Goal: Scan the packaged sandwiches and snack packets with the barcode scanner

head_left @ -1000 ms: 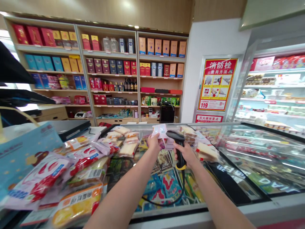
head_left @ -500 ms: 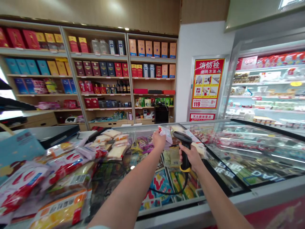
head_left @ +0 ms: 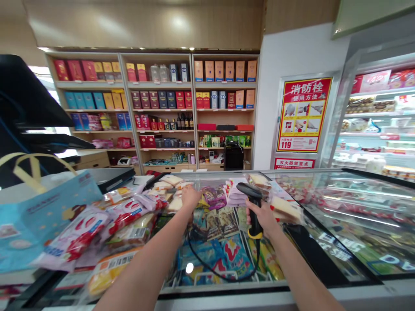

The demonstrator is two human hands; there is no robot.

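Sandwich packs (head_left: 175,204): take gently by one edge; left grip (head_left: 191,196) at these, pinch hard to tell from behind; right grip (head_left: 264,214) curled round scanner (head_left: 254,224).

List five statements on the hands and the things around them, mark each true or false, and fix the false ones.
1. The right hand grips a scanner. True.
2. The left hand is on the scanner too. False: it is at the pale wrapped packs.
3. A black cable runs from the scanner's handle. True.
4. The blue bag stands at the right edge of the picture. False: it is at the left edge.
5. The red-and-yellow poster shows the number 119. True.
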